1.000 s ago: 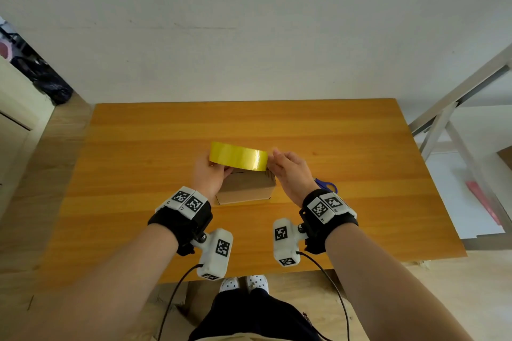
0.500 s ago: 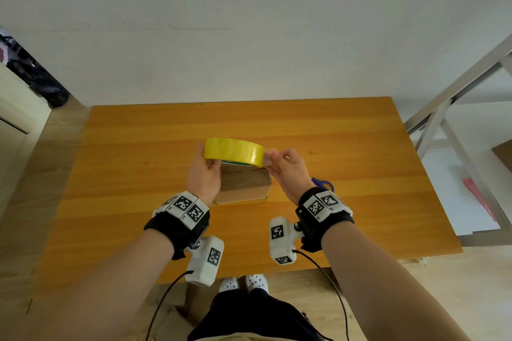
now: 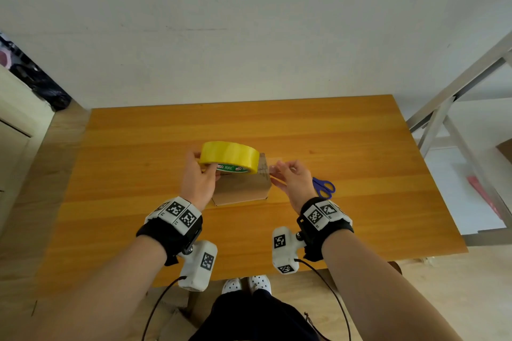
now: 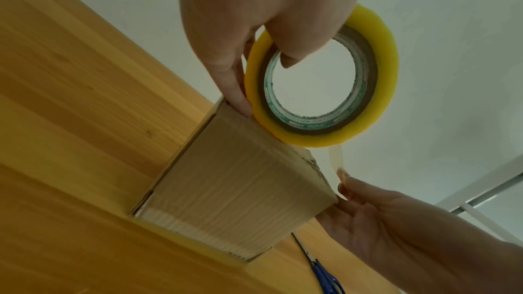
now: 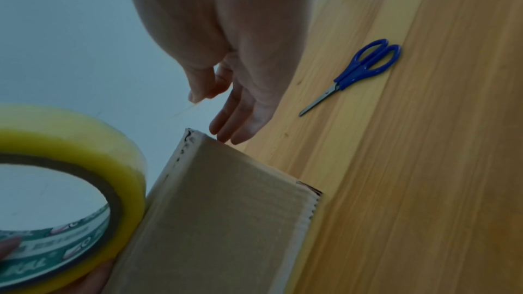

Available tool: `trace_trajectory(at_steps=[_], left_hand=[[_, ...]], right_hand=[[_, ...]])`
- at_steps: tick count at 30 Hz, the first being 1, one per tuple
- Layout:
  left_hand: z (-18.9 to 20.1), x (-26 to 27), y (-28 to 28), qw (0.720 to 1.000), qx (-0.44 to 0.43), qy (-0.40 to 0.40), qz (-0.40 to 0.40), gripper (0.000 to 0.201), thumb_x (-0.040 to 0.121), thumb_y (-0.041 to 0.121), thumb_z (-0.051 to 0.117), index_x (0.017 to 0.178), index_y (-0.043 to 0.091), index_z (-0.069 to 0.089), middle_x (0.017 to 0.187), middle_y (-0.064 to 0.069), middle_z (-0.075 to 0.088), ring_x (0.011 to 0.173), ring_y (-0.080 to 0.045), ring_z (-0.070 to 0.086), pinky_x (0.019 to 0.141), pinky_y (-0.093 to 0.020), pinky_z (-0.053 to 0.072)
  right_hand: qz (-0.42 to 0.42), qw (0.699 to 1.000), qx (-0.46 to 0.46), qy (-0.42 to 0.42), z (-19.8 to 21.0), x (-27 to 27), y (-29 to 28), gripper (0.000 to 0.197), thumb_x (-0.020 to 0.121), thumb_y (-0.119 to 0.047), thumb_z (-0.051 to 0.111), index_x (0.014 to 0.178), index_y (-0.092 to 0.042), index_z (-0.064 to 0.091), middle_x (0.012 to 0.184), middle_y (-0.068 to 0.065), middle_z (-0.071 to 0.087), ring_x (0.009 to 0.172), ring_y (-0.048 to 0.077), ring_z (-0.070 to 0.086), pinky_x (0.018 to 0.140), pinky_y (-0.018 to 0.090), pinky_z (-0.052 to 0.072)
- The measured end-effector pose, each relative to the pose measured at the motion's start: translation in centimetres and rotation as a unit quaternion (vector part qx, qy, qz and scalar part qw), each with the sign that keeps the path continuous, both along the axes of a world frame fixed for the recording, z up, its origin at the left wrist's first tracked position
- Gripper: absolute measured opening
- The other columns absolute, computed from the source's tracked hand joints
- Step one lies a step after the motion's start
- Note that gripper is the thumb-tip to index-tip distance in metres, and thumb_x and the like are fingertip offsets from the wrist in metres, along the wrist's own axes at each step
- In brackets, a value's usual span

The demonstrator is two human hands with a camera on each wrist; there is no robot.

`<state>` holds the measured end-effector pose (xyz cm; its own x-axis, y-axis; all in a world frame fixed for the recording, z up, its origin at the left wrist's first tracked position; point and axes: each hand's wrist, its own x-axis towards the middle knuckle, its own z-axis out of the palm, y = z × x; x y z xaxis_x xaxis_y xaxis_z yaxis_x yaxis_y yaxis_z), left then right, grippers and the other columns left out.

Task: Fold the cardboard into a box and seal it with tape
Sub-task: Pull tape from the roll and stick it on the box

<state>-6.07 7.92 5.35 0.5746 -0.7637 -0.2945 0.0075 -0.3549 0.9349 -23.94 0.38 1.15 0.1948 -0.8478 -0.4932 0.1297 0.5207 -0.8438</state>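
Note:
A folded brown cardboard box (image 3: 242,191) sits on the wooden table (image 3: 133,163). Just above its far left part hangs a yellow tape roll (image 3: 230,156), tilted. My left hand (image 3: 203,165) grips the roll, thumb inside the core and fingers round its outer side. A short clear strip of tape (image 3: 266,166) runs from the roll to the right. My right hand (image 3: 274,168) pinches the strip's free end above the box's right edge. The left wrist view shows the roll (image 4: 368,120) over the box (image 4: 240,187). In the right wrist view my right hand's other fingers (image 5: 229,129) point down near a box corner (image 5: 195,135).
Blue-handled scissors (image 3: 322,188) lie shut on the table right of the box, just behind my right wrist, and show in the right wrist view as scissors (image 5: 356,73). A grey metal frame (image 3: 448,119) stands off the table's right side. A white wall (image 3: 249,22) is behind.
My right hand has moved right and drawn a short length of tape off the roll. My left hand has shifted the roll left and tilted it.

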Motion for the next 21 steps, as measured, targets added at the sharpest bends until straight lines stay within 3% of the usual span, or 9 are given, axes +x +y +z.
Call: trace_trajectory(at_steps=[6, 10, 16, 21], left_hand=[[-0.6, 0.1, -0.1, 1.000, 0.010, -0.006, 0.007, 0.028, 0.094, 0.014, 0.048, 0.121, 0.006, 0.046, 0.109, -0.011, 0.059, 0.079, -0.012, 0.063, 0.078, -0.032, 0.054], [-0.8, 0.0, 0.0, 1.000, 0.016, -0.016, -0.005, 0.028, 0.094, 0.016, 0.049, 0.121, 0.011, 0.050, 0.110, -0.009, 0.061, 0.083, -0.012, 0.064, 0.082, -0.035, 0.054], [-0.7, 0.3, 0.1, 1.000, 0.022, 0.001, -0.020, 0.028, 0.093, 0.014, 0.049, 0.121, 0.013, 0.046, 0.112, -0.007, 0.058, 0.087, -0.014, 0.063, 0.084, -0.032, 0.053], [-0.6, 0.5, 0.1, 0.999, 0.015, 0.012, -0.033, 0.021, 0.093, 0.011, 0.050, 0.113, 0.015, 0.045, 0.112, -0.008, 0.056, 0.085, -0.011, 0.062, 0.083, -0.030, 0.052]], right_hand=[[0.014, 0.999, 0.004, 0.053, -0.8, 0.7, -0.3, 0.014, 0.095, -0.018, 0.053, 0.083, -0.012, 0.048, 0.090, 0.010, 0.066, 0.088, 0.022, 0.065, 0.082, 0.038, 0.055], [0.042, 0.993, 0.007, 0.109, -1.4, 1.2, -0.5, 0.015, 0.094, -0.023, 0.055, 0.087, -0.010, 0.050, 0.091, 0.007, 0.064, 0.090, 0.021, 0.063, 0.083, 0.037, 0.054], [0.093, 0.979, 0.017, 0.179, -2.3, 1.7, -0.5, 0.024, 0.093, -0.038, 0.053, 0.083, -0.016, 0.055, 0.093, 0.006, 0.064, 0.099, 0.026, 0.061, 0.094, 0.047, 0.049], [0.152, 0.956, 0.066, 0.241, -2.2, 1.9, -0.6, 0.051, 0.092, -0.053, 0.042, 0.114, -0.008, 0.047, 0.106, 0.008, 0.056, 0.103, 0.025, 0.053, 0.093, 0.043, 0.043]])
